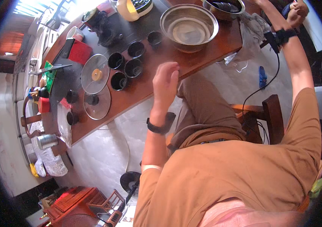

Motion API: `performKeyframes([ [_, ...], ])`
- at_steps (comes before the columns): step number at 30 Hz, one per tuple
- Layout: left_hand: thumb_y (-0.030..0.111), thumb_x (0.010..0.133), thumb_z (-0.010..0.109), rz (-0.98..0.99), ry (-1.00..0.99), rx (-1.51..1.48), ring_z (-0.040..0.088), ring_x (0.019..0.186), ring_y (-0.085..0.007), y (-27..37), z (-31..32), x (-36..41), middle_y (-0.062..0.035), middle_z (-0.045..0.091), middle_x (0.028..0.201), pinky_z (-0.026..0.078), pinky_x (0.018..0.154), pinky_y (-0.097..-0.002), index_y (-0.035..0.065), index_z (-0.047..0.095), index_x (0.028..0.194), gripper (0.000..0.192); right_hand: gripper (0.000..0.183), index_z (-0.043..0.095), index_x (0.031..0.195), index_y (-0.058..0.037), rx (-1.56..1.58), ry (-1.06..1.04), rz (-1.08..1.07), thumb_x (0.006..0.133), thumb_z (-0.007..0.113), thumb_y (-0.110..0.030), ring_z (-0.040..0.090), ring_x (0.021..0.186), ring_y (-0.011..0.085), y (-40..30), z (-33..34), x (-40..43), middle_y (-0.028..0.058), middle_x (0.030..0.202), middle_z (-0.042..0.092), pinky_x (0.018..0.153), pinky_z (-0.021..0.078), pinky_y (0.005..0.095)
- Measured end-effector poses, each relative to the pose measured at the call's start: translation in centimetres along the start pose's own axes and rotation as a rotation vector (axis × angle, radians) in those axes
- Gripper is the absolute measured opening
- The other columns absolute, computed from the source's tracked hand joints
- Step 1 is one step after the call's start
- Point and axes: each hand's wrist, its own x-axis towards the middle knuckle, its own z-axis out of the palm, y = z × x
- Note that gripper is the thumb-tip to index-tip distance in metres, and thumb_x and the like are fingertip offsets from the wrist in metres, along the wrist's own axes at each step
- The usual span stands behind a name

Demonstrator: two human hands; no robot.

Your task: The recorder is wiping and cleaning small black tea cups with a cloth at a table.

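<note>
My left hand, a dark band on its wrist, is loosely curled at the wooden table's near edge, with nothing visible in it. Several dark cups, one of them nearest the hand, are grouped to its left. Beyond them stands a wide metal basin that looks to hold clear liquid. My right arm reaches to the upper right; my right hand is cut off by the top edge, and its fingers are hidden. A metal pot with dark contents sits near it. Two glass lids lie left of the cups.
A red box, a knife and a metal can are at the left. A grey cloth hangs at the table's right end. Another person's hand shows at upper right. A cable hangs from my right wristband, near a wooden chair.
</note>
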Motion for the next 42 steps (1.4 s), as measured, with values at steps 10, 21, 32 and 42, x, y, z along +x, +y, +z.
performKeyframes([
  [10,0.009,0.086,0.063,0.243,-0.075,0.626,0.056,0.115,-0.0373,4.0,-1.8,7.2,-0.0185,0.061,0.121,0.045,0.100,-0.0437,0.0017,0.062,0.112,0.027,0.059,0.056,0.135,-0.0181,-0.658,0.477,-0.158,0.090,0.061,-0.056,0.055,0.119,0.0387,12.5,5.2,-7.2,0.0206,0.130,0.056,0.102,0.0424,0.0489],
  [21,0.014,0.080,0.069,0.115,-0.296,1.151,0.059,0.102,-0.0332,2.7,-2.0,10.6,-0.0110,0.068,0.093,0.046,0.086,-0.0475,0.0066,0.065,0.096,0.018,0.058,0.047,0.145,-0.0204,-0.270,0.132,0.158,0.094,0.055,-0.049,0.048,0.130,0.0408,8.3,13.4,-12.0,0.0198,0.145,0.048,0.109,0.0384,0.0489],
  [32,0.002,0.077,0.071,0.156,0.095,0.827,0.069,0.090,-0.0345,4.7,-3.7,8.5,-0.0195,0.069,0.085,0.052,0.081,-0.0433,0.0079,0.056,0.114,0.040,0.040,0.058,0.132,-0.0067,0.609,0.581,0.158,0.094,0.067,-0.017,0.055,0.121,0.0199,6.0,10.0,-19.1,0.0070,0.131,0.060,0.107,0.0394,0.0341],
  [42,0.017,0.097,0.065,-0.372,-0.121,-0.868,0.062,0.097,-0.0105,4.6,1.7,-0.8,-0.0014,0.065,0.112,0.053,0.086,-0.0280,0.0049,0.058,0.122,0.029,0.054,0.057,0.130,-0.0060,0.486,0.491,-0.442,0.083,0.075,-0.025,0.053,0.121,0.0310,-20.7,6.5,-24.1,0.0136,0.131,0.057,0.106,0.0379,0.0451],
])
